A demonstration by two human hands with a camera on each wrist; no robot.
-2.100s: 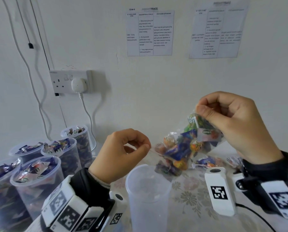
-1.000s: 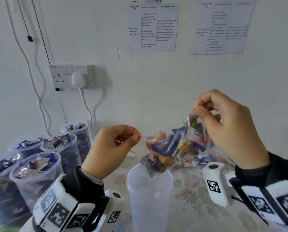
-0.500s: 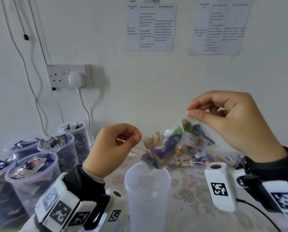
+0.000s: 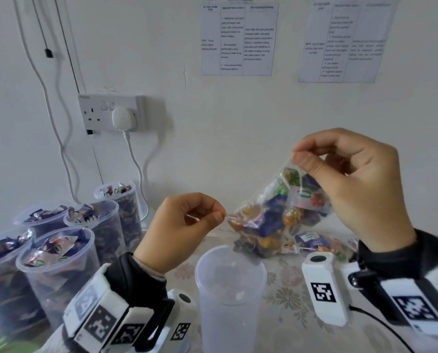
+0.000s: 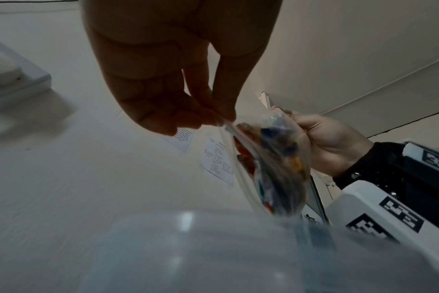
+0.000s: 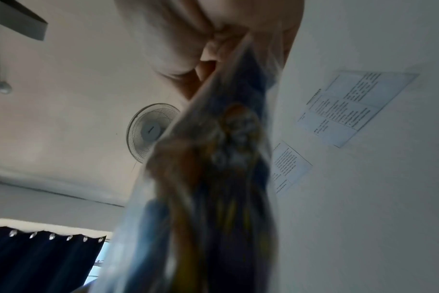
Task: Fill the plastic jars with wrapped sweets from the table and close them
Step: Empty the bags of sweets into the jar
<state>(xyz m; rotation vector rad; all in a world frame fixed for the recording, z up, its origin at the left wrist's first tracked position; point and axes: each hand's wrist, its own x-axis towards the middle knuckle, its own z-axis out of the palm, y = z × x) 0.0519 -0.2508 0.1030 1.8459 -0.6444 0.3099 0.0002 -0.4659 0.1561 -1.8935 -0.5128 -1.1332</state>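
A clear plastic bag of wrapped sweets [image 4: 276,215] hangs tilted over an empty translucent jar [image 4: 229,296] at the table's front centre. My right hand [image 4: 298,157] pinches the bag's upper corner, held high. My left hand [image 4: 223,215] pinches the bag's lower left edge beside the jar's mouth. The bag's lowest corner hangs just above the jar rim. In the left wrist view the left hand [image 5: 221,121] pinches the bag [image 5: 271,168] above the jar rim [image 5: 188,222]. The right wrist view shows the bag [image 6: 213,168] blurred, hanging from my right hand [image 6: 226,39].
Several open jars filled with sweets [image 4: 57,258] stand at the left. More loose wrapped sweets [image 4: 314,244] lie on the floral tablecloth [image 4: 284,296] behind the bag. A wall socket with a plug [image 4: 112,113] and cables is on the wall behind.
My right hand has raised its corner of the bag, so the bag tilts more steeply toward the jar mouth. My left hand keeps its pinch near the rim.
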